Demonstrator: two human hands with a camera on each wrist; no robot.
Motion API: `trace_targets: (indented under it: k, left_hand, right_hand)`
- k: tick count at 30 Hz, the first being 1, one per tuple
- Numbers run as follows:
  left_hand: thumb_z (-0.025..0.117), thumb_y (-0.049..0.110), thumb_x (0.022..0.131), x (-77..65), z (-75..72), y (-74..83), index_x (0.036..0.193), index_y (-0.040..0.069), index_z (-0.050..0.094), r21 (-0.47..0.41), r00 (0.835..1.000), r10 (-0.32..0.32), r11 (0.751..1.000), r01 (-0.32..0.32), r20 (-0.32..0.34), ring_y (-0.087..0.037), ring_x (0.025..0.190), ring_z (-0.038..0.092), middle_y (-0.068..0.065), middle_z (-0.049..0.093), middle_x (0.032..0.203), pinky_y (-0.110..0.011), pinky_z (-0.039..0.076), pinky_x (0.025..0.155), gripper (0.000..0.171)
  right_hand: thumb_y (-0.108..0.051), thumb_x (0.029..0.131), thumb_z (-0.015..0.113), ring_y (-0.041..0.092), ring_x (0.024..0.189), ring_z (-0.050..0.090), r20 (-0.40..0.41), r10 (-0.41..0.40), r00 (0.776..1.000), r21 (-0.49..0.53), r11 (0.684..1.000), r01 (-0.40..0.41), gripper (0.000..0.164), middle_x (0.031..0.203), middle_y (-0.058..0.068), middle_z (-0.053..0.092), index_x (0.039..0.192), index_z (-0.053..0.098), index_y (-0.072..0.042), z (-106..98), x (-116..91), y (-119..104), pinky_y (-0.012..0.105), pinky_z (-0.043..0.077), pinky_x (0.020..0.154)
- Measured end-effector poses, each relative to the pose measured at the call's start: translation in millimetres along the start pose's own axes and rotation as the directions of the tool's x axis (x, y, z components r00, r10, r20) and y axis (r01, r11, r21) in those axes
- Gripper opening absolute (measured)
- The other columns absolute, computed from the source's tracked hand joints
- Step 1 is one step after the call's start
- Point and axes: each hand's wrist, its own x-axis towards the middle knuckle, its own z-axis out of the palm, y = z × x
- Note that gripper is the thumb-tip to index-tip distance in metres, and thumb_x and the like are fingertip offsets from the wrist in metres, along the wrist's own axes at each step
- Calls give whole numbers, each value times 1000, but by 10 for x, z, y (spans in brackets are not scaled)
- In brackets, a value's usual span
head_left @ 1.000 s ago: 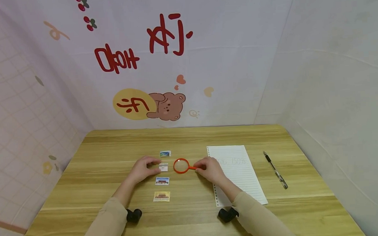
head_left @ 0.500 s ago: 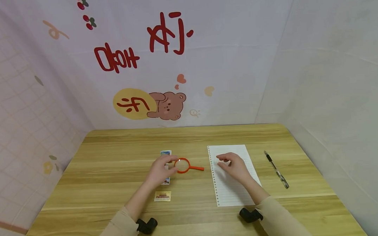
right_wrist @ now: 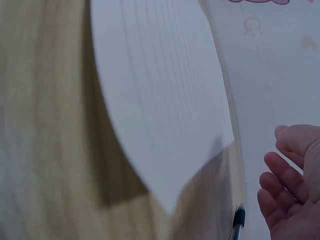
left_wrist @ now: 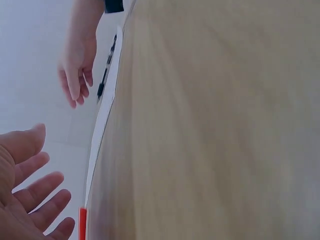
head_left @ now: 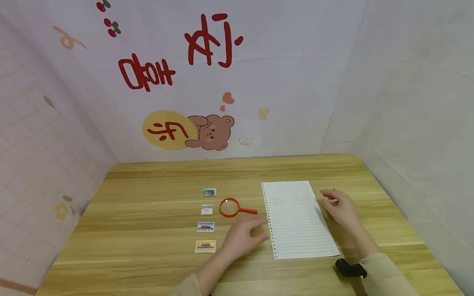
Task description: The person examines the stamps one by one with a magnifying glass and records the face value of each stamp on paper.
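My left hand [head_left: 245,237], fingers loosely extended, hovers between the magnifying glass [head_left: 229,207] and the lower left edge of a lined sheet of paper [head_left: 300,233]. It holds nothing. The magnifying glass has a red rim and handle and lies on the table. Off the sheet's right edge is my right hand [head_left: 341,209], with nothing in its relaxed fingers. It hides most of a black-and-clear pen [right_wrist: 239,220], which shows in both wrist views. "150" is written twice on the sheet, whose near corner looks lifted in the right wrist view.
Several postage stamps form a column left of the magnifying glass: a landscape stamp [head_left: 209,192], a pale stamp [head_left: 207,210], a blue stamp with a building [head_left: 206,227] and a yellow stamp [head_left: 205,246]. A printed cloth [head_left: 289,75] hangs behind the wooden table [head_left: 144,205].
The right hand has let go of the magnifying glass handle and crossed the sheet to the pen. From the stamps, the left hand has moved right and nearer, uncovering them.
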Motion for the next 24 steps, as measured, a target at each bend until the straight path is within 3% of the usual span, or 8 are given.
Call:
trace_targets:
  k: [3,8,10,18,24]
  left_hand:
    - [79,23,85,32,100,90,126,11,69,27,999,25,999,-26,30,-23,122,57,-3,65,129,-37,41,106,44]
    - [78,28,87,64,216,156,132,14,66,49,995,43,998,-48,95,-22,129,52,-3,59,138,-37,39,108,49]
    - [77,30,87,65,248,155,133,15,65,72,992,49,996,-57,116,-21,131,50,-2,57,141,-37,38,109,50]
    - [77,35,86,30,295,92,135,15,63,179,985,68,979,-96,159,-22,136,45,-4,52,146,-39,35,111,55]
    - [75,37,88,-4,272,69,137,14,62,263,968,99,952,-159,229,-21,139,41,-4,51,147,-39,34,112,56]
  right_hand:
    - [2,89,70,38,96,58,-36,-8,999,-45,999,6,29,110,27,64,116,67,11,-107,4,119,16,49,72]
    - [1,89,69,44,99,58,-33,7,999,-116,993,-11,33,112,31,63,120,64,12,-229,-7,284,51,53,80]
    - [-1,91,68,46,100,58,-17,33,999,-126,991,-35,36,114,33,61,123,61,12,-258,-20,334,58,51,83]
    - [-6,91,69,49,96,62,-9,75,997,-194,978,-75,41,109,34,63,128,59,11,-301,-61,466,61,50,80]
    - [-5,91,69,48,93,63,8,83,997,-240,968,-79,40,105,32,65,127,60,9,-338,-63,496,61,50,79]
